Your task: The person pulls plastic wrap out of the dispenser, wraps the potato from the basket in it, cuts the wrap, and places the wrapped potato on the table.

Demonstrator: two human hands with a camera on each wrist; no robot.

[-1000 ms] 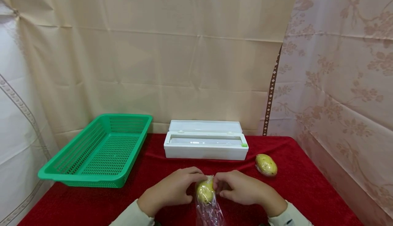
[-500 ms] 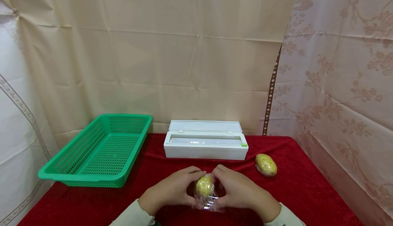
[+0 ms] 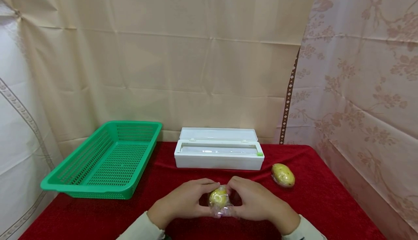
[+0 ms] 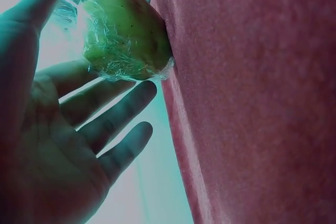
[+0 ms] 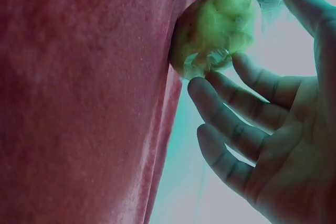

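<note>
A yellow potato point(image 3: 218, 197) in clear cling film point(image 3: 222, 212) sits on the red cloth at the front, between both hands. My left hand point(image 3: 189, 198) holds it from the left, fingertips at its far side and thumb at the gathered film on the near side. My right hand point(image 3: 254, 200) mirrors this from the right. In the left wrist view, film stretches from the potato point(image 4: 128, 32) toward the thumb point(image 4: 39, 3), with the other fingers spread below. The right wrist view has the fingertips against the potato's underside point(image 5: 215, 30) and film near the thumb.
A second wrapped potato point(image 3: 283, 175) lies to the right on the red cloth point(image 3: 330, 200). Behind the hands stands a white cling film dispenser box point(image 3: 218, 162) with its lid raised and a roll inside. A green perforated basket point(image 3: 89, 188) stands at the left. Curtains hang behind and beside the table.
The film's long loose end, which trailed toward the near edge, has been folded up against the potato. The right hand has closed in around it; the left hand has barely moved.
</note>
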